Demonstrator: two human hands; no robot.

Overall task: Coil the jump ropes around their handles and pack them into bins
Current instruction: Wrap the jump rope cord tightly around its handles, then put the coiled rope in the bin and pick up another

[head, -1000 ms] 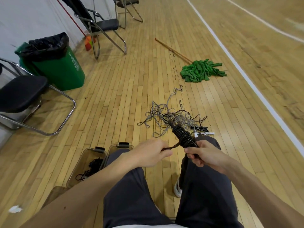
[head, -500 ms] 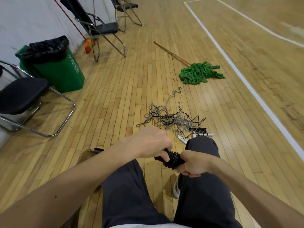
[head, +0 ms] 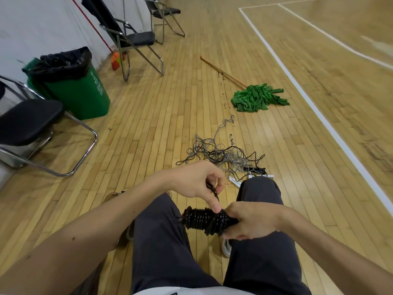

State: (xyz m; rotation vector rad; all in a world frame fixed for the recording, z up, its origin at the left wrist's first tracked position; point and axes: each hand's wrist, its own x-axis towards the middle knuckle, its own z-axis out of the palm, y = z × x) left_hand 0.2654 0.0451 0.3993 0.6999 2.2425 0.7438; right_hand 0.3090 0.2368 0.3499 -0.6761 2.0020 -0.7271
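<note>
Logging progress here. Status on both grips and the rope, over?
Right grip holds coiled black rope bundle. Left grip pinches its loose end. Tangled ropes on floor ahead, not in the way.

Dark grey trousers (head: 161,252), loose, creased at the knees. White shirt hem (head: 191,292) at bottom edge. Bare left hand (head: 197,182) and right hand (head: 253,222), forearms uncovered, small dark spots on left one. Pale shoe (head: 227,248), white sole.

Glossy black on coiled jump rope (head: 203,220); grey and black through tangled ropes (head: 223,155). Green for mop head (head: 257,97) and bin (head: 85,99), black for its liner (head: 63,60).
</note>
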